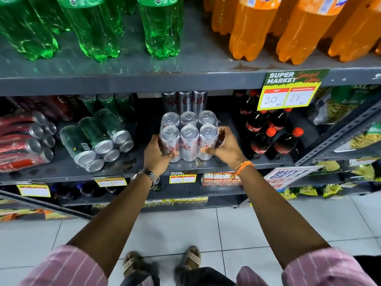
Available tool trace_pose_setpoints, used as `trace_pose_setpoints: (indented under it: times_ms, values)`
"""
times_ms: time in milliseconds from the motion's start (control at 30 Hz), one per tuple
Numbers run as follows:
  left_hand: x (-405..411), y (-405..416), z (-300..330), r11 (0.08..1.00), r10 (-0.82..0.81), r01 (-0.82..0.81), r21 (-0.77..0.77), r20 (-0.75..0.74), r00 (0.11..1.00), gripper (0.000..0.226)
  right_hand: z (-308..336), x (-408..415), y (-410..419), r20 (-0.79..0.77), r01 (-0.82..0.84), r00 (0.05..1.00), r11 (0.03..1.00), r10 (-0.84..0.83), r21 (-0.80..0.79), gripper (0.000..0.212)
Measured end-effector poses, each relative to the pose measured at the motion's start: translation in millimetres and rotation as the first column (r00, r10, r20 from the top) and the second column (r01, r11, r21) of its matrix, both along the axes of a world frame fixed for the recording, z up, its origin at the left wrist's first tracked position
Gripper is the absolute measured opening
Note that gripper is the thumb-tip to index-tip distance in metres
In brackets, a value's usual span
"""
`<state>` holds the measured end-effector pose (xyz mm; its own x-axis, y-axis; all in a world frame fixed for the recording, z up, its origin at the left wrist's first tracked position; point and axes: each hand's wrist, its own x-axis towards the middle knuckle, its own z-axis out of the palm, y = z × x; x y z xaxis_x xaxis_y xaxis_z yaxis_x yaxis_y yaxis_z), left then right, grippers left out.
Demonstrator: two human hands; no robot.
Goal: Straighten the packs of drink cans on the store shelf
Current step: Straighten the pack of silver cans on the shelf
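Observation:
A shrink-wrapped pack of silver cans [188, 139] stands upright on the middle shelf [206, 165], tops facing up. My left hand [157, 155] grips its left side and my right hand [223, 147] grips its right side. Behind it stands another silver pack [184, 101]. To the left, a pack of green cans [97, 139] lies on its side, skewed, can ends toward me. Farther left, a pack of red cans [24, 141] also lies on its side at the shelf's left end.
Dark cola bottles with red caps [268, 137] stand right beside the silver pack. Green bottles [94, 27] and orange bottles [299, 27] fill the shelf above. A yellow price sign [288, 96] hangs from the upper shelf edge. White tiled floor lies below.

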<state>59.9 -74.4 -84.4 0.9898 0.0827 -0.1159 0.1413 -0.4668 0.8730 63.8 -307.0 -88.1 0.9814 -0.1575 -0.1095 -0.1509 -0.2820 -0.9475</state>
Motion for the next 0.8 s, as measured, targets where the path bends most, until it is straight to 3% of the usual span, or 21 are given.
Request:
trace_pose_setpoints:
  times_ms: [100,167,233,333,467,567,800]
  values:
    - [-13.3,-10.2,9.9,0.956,0.154,-0.176,-0.233,-0.110,0.982,0.072,18.7,9.8,-9.7,-0.048,0.008,0.999,0.924,0.011,0.382,0.033]
    - [-25.8,-20.7,20.2,0.821,0.254,-0.344,-0.455,-0.248,0.935,0.086,30.3,26.2,-10.5,-0.070,0.123,0.992,0.861,-0.101,0.494,0.013]
    - [-35.7,-33.6,30.0,0.694,0.234,-0.421,-0.584,-0.370,0.899,0.092,36.0,43.2,-7.1,-0.109,0.177,0.984,0.835,-0.140,0.520,0.002]
    - [-44.6,-51.1,41.7,0.639,0.114,-0.350,-0.685,-0.366,0.924,0.086,38.3,58.6,0.0,-0.141,0.099,0.989,0.890,-0.039,0.445,0.021]
    - [-42.4,-60.2,43.5,0.642,0.055,-0.292,-0.709,-0.338,0.940,0.061,37.7,64.1,3.9,-0.159,0.026,0.987,0.942,0.029,0.335,0.029]
    - [-37.1,-63.2,42.4,0.647,0.058,-0.297,-0.703,-0.343,0.938,0.055,35.3,61.0,2.7,-0.155,0.049,0.988,0.940,0.005,0.337,0.029]
    - [18.8,-55.8,41.3,0.659,0.118,-0.373,-0.653,-0.400,0.909,0.080,28.3,27.8,5.3,-0.048,0.055,0.998,0.939,-0.041,0.339,0.024]
